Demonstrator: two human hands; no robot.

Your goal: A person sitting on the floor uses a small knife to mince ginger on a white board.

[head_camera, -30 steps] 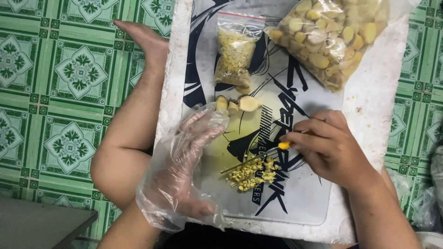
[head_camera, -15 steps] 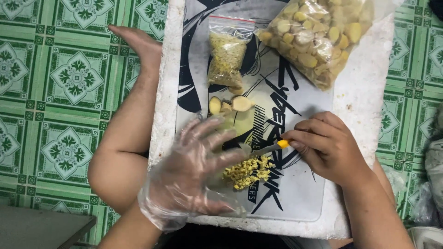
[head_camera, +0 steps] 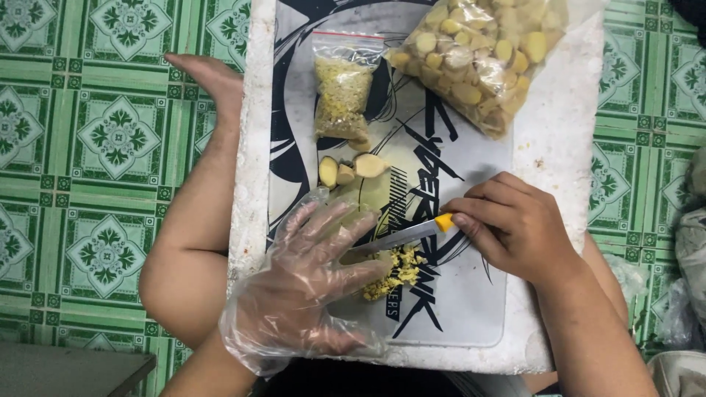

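A small heap of minced yellow ginger [head_camera: 393, 270] lies near the middle of the cutting mat [head_camera: 471, 309], a pale plastic sheet printed with bold black angular lettering and dark swirling shapes. The knife [head_camera: 401, 237] lies across the top of the heap, its thin blade pointing left and its short yellow handle pinched in the right hand [head_camera: 515, 228], whose fingers curl tightly around the handle end. The left hand [head_camera: 312, 283], covered by a loose, crinkled clear plastic glove, lies flat with its fingers spread, the fingertips pressing on the blade and on the left edge of the heap. Just above the gloved fingers sit a few peeled ginger pieces [head_camera: 346, 170], pale yellow and cut flat. Further up the mat stands a small clear zip bag [head_camera: 342, 95] with a red strip along its seal, filled with finely chopped yellow bits. To its right a larger clear bag [head_camera: 478, 59] bulges with whole peeled ginger chunks and reaches to the top edge of the view. The mat rests on a white foam board [head_camera: 548, 147], rough at its edges, which lies over the person's lap above a floor of green patterned tiles [head_camera: 95, 140].
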